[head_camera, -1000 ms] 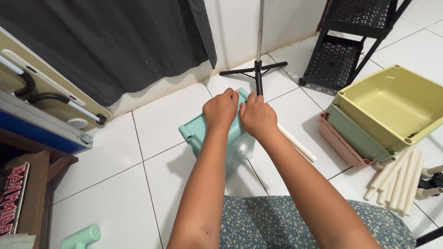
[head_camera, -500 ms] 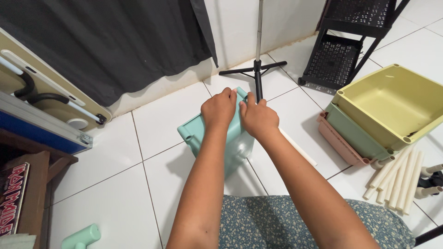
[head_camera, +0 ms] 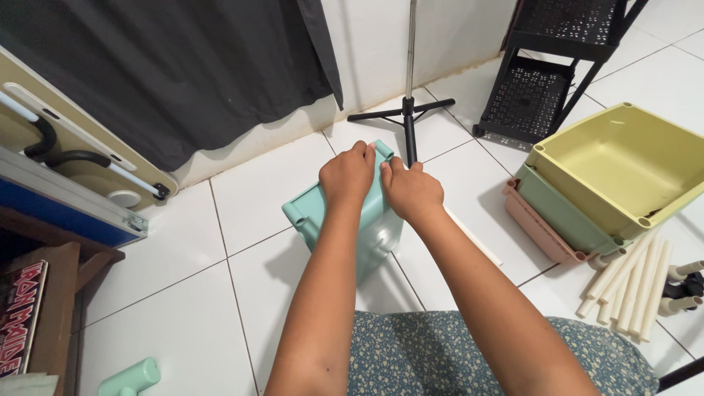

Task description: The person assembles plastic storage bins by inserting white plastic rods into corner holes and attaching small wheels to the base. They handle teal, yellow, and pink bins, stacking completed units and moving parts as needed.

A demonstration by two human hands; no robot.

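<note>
At the centre of the frame, the left hand (head_camera: pixel 349 174) and right hand (head_camera: pixel 411 191) are both gripping the top edge of a mint-green plastic bin (head_camera: pixel 345 220) that is standing tilted on the white tiled floor (head_camera: pixel 183 257). A white tube (head_camera: pixel 477 240) is lying just right of it, and stacked bins (head_camera: pixel 601 183) are sitting at right.

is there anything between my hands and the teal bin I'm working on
Nothing visible. The left hand and right hand both rest directly on the upper edge of the teal bin, which stands tipped on the floor. A white tube lies beside it, under the right wrist.
</note>
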